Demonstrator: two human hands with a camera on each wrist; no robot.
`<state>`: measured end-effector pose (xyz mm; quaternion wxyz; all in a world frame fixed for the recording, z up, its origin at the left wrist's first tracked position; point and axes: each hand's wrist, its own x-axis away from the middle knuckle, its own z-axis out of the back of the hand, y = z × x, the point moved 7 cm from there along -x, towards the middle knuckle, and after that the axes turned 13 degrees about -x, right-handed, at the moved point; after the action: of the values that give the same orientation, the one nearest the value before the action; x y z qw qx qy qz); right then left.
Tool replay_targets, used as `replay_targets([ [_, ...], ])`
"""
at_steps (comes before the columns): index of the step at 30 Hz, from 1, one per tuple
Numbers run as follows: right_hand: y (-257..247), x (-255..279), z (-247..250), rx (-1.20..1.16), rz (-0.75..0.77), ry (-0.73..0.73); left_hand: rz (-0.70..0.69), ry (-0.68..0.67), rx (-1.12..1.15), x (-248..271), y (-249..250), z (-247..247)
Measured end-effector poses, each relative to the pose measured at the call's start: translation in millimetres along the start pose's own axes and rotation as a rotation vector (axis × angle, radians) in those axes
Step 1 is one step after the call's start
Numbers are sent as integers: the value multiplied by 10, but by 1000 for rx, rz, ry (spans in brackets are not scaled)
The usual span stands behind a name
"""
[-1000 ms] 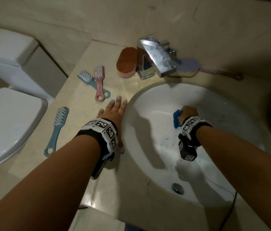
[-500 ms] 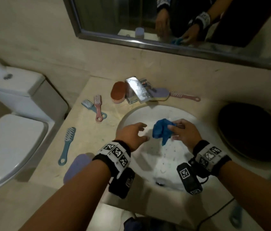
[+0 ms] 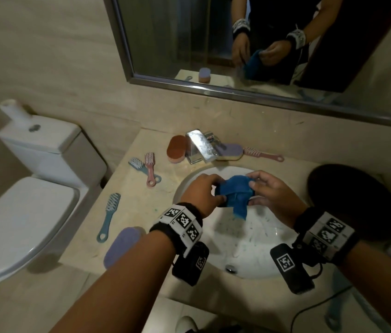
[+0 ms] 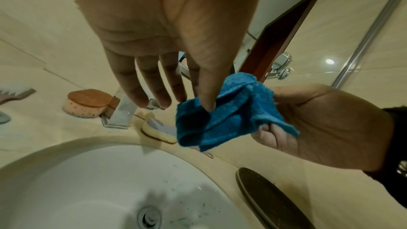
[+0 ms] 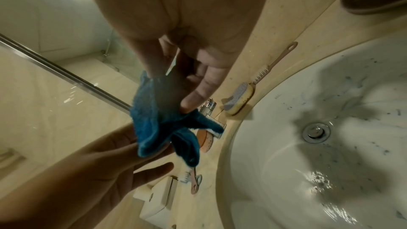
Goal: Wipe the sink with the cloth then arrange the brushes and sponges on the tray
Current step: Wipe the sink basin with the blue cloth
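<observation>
A crumpled blue cloth [image 3: 235, 193] hangs above the white sink [image 3: 257, 239], held from both sides. My left hand [image 3: 205, 191] pinches its left edge between thumb and forefinger [image 4: 196, 104]. My right hand [image 3: 267, 191] pinches its right side, thumb on top [image 5: 174, 86]. Blue specks dot the wet basin [image 5: 308, 145]. The dark round tray [image 3: 353, 200] lies right of the sink. On the counter lie an orange sponge [image 3: 176, 149], two purple sponges [image 3: 230, 151] [image 3: 122, 243], crossed blue and pink brushes [image 3: 147, 170], a blue brush [image 3: 110, 215] and a pink brush [image 3: 263, 153].
A chrome faucet [image 3: 201, 145] stands behind the sink between the sponges. A toilet [image 3: 21, 212] is left of the counter, and a mirror [image 3: 237, 44] hangs above. Another blue brush [image 3: 334, 313] lies near the counter's front right edge.
My left hand left the counter and took hold of the cloth. My right hand lifted the cloth out of the basin. My head view tilted up and now shows the mirror.
</observation>
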<state>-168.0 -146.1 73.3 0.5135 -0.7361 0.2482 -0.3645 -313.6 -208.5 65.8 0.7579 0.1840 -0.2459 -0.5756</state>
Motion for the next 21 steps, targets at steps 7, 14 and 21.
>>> replay_targets([
  [7,6,-42,67,50,-30,-4,0,29,61,49,-68,83],
  [14,60,-121,4,231,-92,-70,-22,-12,284,100,-77,87],
  [21,180,-134,-138,191,-149,-140,13,114,34,100,-230,118],
])
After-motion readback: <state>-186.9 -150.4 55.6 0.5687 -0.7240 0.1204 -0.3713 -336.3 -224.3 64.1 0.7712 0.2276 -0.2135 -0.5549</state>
